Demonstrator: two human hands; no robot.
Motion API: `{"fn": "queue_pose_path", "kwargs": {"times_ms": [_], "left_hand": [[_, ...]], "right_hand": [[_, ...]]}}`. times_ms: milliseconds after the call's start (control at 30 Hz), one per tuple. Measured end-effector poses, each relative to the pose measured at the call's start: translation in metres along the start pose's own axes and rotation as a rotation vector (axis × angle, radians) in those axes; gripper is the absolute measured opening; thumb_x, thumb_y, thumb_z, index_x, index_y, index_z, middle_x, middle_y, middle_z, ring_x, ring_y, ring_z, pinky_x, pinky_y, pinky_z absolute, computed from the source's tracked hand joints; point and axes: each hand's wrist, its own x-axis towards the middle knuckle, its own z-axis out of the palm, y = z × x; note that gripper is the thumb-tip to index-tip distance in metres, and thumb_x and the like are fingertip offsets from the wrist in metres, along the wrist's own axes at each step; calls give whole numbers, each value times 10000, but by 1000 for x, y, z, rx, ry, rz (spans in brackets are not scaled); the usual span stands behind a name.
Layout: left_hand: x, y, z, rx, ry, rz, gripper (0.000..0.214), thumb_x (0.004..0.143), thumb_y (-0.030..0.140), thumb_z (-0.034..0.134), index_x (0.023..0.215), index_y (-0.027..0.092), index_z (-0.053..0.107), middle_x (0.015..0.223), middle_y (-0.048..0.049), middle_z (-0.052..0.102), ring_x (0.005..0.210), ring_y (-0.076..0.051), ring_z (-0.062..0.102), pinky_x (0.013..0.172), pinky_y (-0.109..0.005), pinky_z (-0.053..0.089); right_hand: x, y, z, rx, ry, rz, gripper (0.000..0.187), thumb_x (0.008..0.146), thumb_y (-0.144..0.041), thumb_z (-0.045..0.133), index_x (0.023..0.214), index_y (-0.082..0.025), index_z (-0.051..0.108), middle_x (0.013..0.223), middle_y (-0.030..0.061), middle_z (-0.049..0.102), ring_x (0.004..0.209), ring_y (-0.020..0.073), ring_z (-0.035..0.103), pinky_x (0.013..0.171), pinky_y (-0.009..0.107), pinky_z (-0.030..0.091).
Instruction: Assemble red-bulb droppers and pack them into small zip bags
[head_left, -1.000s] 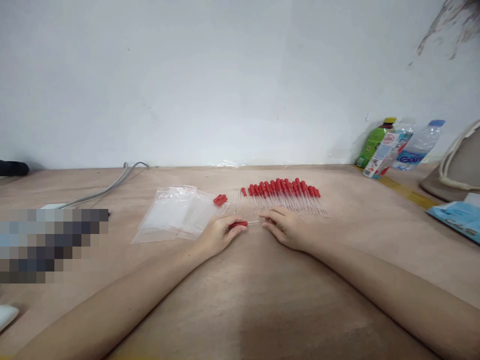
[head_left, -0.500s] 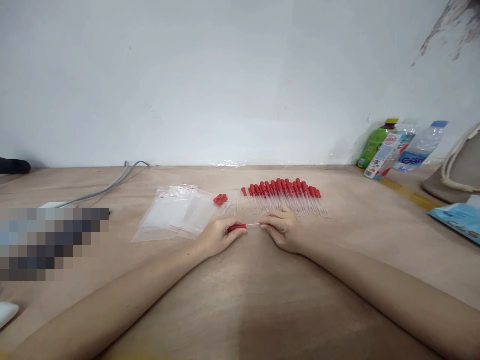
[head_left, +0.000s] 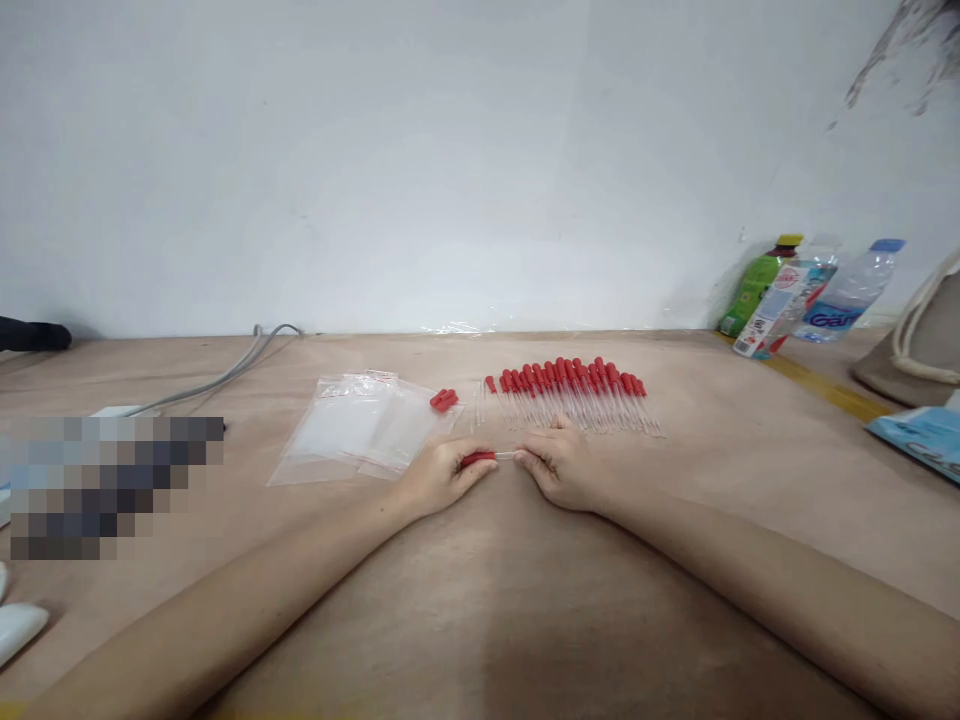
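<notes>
Head cam: looking down at a wooden-looking table [head_left: 420,640], two bare hands meeting mid-frame.
Left hand [head_left: 439,475]: pinching a red bulb [head_left: 478,458], thumb on the near side, with its end poking out toward the right.
Right hand [head_left: 561,468]: fingertips closed on a clear thin tube [head_left: 505,456], a short bit showing between the hands. Opposite ends gripped, so probably just to line the two up.
Held piece: low over the table, roughly sideways, in front of the pile; can't tell if it's touching the wood.
Finished-looking pile [head_left: 574,380]: red tops toward the wall, thin ends toward the person, likely so they lie neatly side by side.
Loose bits: bare tubes [head_left: 478,405] left of the pile, then a few red bulbs [head_left: 444,401], both within easy reach I'd say.
Bags [head_left: 337,420]: clear, flat, overlapping, beyond the left forearm, out of the hands' way.
</notes>
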Motion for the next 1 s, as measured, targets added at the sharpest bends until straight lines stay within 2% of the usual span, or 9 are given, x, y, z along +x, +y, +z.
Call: {"fn": "queue_pose_path", "kwargs": {"times_ms": [233,333,400,467,567,667,733,833,1000], "left_hand": [[3,2,-10,63,5,104,184,838,265,473,891,164,618,779,-23,647,695,-126,580,640,-228,446],[5,1,-18,93,56,189,157,836,250,480,897,172,602,783,-19,638,708,-125,571,659,-235,446],[6,-1,-21,109,119,206,175,820,263,508,956,174,573,856,-35,623,790,-141,565,724,-257,447],[6,-5,-22,145,193,163,243,797,276,535,1016,172,531,945,-57,588,897,-167,540,796,-289,433],[6,-12,-22,239,266,17,221,783,283,538,970,169,507,944,-62,548,932,-191,512,814,-320,422],[5,-20,-20,316,239,-111,174,771,313,537,869,175,499,892,-50,523,894,-204,508,780,-333,425],[4,-25,-18,334,198,-170,177,768,339,533,838,182,493,864,-42,513,865,-206,508,750,-331,427],[3,-30,-16,335,170,-207,185,771,366,520,808,187,490,823,-33,511,827,-202,511,721,-324,425],[3,-31,-15,341,168,-192,189,779,375,504,787,187,501,806,-34,524,806,-199,508,718,-324,414]], "right_hand": [[2,-10,-9,8,-116,57,291,881,-232,335,690,-158,542,623,1,571,561,101,435,671,280,267],[5,-17,-17,5,-132,35,277,872,-226,348,705,-162,559,636,2,585,574,102,459,696,287,283],[7,-20,-24,15,-147,31,253,850,-220,382,710,-170,586,678,12,603,622,111,489,696,284,296],[10,-17,-29,45,-149,87,237,826,-227,414,701,-179,610,718,20,610,655,119,505,657,266,314],[17,-2,-33,107,-131,334,261,800,-277,433,633,-180,609,646,15,594,596,121,505,552,238,318],[29,16,-32,150,-49,613,302,769,-350,453,549,-180,570,558,4,576,569,131,519,539,238,332],[39,25,-28,116,17,721,301,740,-372,478,515,-184,549,545,6,577,590,145,533,576,254,346],[53,31,-16,-16,46,794,268,719,-348,485,507,-194,543,564,6,594,622,163,541,672,304,341],[67,32,8,-185,0,787,276,728,-320,438,512,-182,542,590,22,606,618,169,537,749,367,284]]}}
